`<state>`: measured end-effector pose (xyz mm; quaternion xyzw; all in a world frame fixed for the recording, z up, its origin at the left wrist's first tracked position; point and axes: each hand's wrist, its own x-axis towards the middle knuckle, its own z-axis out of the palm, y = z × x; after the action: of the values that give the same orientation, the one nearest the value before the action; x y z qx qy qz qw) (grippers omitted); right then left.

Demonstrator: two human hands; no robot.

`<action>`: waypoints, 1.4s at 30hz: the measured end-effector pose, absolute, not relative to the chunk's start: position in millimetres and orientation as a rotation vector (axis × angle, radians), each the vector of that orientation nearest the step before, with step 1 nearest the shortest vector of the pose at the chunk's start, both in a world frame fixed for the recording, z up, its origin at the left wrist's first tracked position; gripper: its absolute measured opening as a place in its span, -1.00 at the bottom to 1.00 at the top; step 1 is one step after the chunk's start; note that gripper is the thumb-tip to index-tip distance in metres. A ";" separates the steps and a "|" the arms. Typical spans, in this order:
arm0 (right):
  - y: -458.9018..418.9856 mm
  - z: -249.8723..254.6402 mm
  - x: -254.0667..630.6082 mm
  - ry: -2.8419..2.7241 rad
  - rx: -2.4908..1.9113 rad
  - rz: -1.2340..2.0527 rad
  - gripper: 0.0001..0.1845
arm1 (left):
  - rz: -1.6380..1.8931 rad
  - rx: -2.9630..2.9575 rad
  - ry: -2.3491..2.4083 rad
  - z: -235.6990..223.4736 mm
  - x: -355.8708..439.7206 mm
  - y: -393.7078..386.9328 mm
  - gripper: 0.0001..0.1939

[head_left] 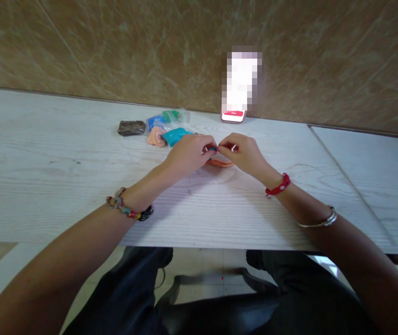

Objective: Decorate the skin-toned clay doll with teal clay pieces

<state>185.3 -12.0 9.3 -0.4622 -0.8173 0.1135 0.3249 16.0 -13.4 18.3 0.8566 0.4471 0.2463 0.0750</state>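
Note:
My left hand (194, 150) is closed in a pinch on a small dark blue piece of clay (213, 149), only a bit of which shows between thumb and forefinger. My right hand (242, 151) is also pinched, its fingertips meeting those of the left; whatever sits between them is too small to make out. Below both hands, an orange, band-like clay shape (222, 163) lies on the white table (213, 209), partly covered by the fingers. A turquoise clay packet (177, 136) rests just behind my left hand.
Left of the hands lie several more clay packets: brown (131, 128), peach (156, 137), blue (156, 122) and green (171, 115). A phone (233, 116) with a lit, blurred screen leans on the brown marbled wall (132, 51). A seam (345, 172) crosses the tabletop at right.

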 end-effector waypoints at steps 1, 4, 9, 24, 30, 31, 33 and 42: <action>-12.4 9.5 184.7 -2.152 -1.217 0.295 -0.82 | 0.730 2.581 1.345 17.7 16.0 -12.9 -0.84; -13.3 9.7 183.4 -2.156 -1.221 0.329 -0.84 | 0.720 2.595 1.340 16.8 16.1 -12.2 -0.85; -14.5 10.2 182.2 -2.105 -1.221 0.431 -0.84 | 0.750 2.598 1.334 18.0 17.2 -13.3 -0.86; 13.1 2.5 223.0 -2.079 -1.368 0.292 -0.90 | 0.511 2.504 1.764 13.0 -6.8 7.0 -0.80; 13.3 -2.5 209.3 -2.305 -1.411 0.208 -0.83 | 0.388 2.659 1.732 5.7 -4.0 8.3 -0.82; 13.2 -2.1 207.8 -2.347 -1.411 0.186 -0.82 | 0.397 2.667 1.729 4.9 -3.6 8.0 -0.82; 12.0 -1.0 205.4 -2.417 -1.414 0.143 -0.80 | 0.416 2.674 1.732 4.4 -2.6 7.2 -0.80; 9.8 -0.7 208.3 -2.150 -1.404 0.253 -0.80 | 0.488 2.734 1.680 4.3 -2.8 7.5 -0.74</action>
<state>208.3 9.8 -0.7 -0.5228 -0.8007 0.0940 0.2770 -2.8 7.5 4.3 0.8413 0.5168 0.1500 -0.0521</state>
